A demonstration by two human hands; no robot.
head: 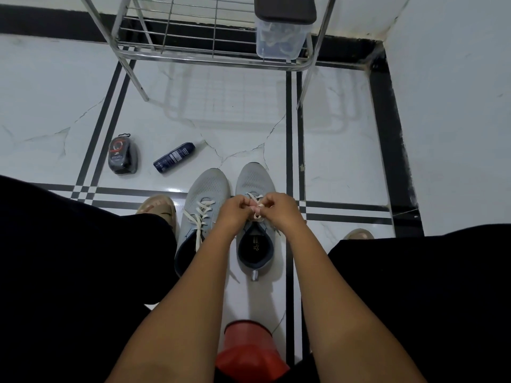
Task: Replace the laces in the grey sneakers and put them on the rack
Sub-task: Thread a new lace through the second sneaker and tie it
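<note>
Pinching white flat lace [257, 214] of right grey mesh sneaker [255, 186] with left hand [235, 210] and right hand [279, 210], both grips closed on it, likely knotting; needing snug tightening next.

1. This looks like a home, in a corner by the wall where shoes are kept.
2. The floor [235, 111] has shiny white tiles with black lines.
3. A metal shoe rack [215, 51] stands by the white wall [456, 78].
4. A clear box [279, 37] with a dark lid sits on the rack.
5. A shoe polish [123, 155] and a spray can [174, 157] lie on the floor.
</note>
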